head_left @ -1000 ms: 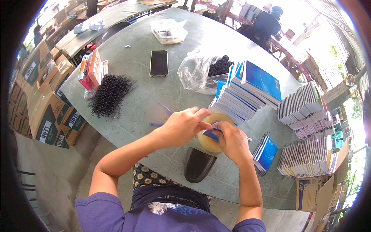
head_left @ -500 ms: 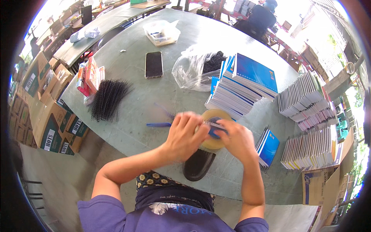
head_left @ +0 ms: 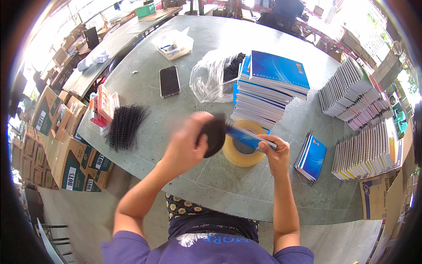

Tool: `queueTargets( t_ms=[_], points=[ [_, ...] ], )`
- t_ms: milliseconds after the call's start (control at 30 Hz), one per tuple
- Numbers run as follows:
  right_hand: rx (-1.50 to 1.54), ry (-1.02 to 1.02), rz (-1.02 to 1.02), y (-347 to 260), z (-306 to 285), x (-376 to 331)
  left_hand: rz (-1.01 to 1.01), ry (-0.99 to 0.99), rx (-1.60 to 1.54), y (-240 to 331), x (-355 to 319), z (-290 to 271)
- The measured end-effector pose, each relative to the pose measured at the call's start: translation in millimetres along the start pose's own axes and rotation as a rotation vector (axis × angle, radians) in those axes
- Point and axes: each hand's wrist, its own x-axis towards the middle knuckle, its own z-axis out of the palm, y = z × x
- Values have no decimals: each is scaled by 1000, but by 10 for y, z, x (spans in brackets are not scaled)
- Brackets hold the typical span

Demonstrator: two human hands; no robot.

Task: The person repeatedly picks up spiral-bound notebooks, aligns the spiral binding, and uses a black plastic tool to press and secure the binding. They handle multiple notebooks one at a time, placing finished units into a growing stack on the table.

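Observation:
My left hand (head_left: 187, 143) is blurred with motion and grips a dark rounded object (head_left: 215, 135) just above the grey table (head_left: 211, 185). It presses against the left end of a thin blue notebook (head_left: 246, 137), which my right hand (head_left: 272, 154) pinches at its right end. A roll of clear-tan packing tape (head_left: 239, 154) lies flat on the table right under the notebook and between both hands.
A stack of blue notebooks (head_left: 270, 86) stands behind the tape, beside a plastic bag of black coils (head_left: 213, 79). A phone (head_left: 169, 81), loose black spiral coils (head_left: 125, 127) and red packets (head_left: 101, 105) lie left. Spiral-bound stacks (head_left: 365, 152) and a small blue notebook (head_left: 312, 156) lie right. Cardboard boxes (head_left: 66, 163) stand below left.
My left hand has come off the tape roll and now holds a dark object against the blue notebook. The dark thing formerly at the table's near edge is gone from there.

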Motion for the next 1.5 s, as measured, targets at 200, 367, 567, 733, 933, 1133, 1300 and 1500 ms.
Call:
queueTargets(
  t_ms=[200, 367, 567, 733, 933, 1133, 1300, 1500],
  points=[
    [113, 29, 37, 30, -37, -51, 250, 42, 185, 60, 185, -61],
    [33, 18, -3, -30, -9, -98, 202, -121, 54, -61, 3, 136],
    [12, 31, 18, -39, 12, -94, 282, -233, 33, -68, 39, 215],
    [27, 24, 5, -31, 15, -83, 161, -261, 86, -31, 64, 256],
    [9, -16, 58, 50, -72, -145, 241, 117, 29, 83, 259, 295],
    [114, -147, 160, 24, -106, -109, 293, -421, -14, -47, -9, 552],
    [-32, -176, 60, 22, -119, -107, 343, -425, -26, 11, 23, 569],
    [42, -206, 77, 60, -116, -123, 226, -357, -49, 167, 97, 561]
  ],
)
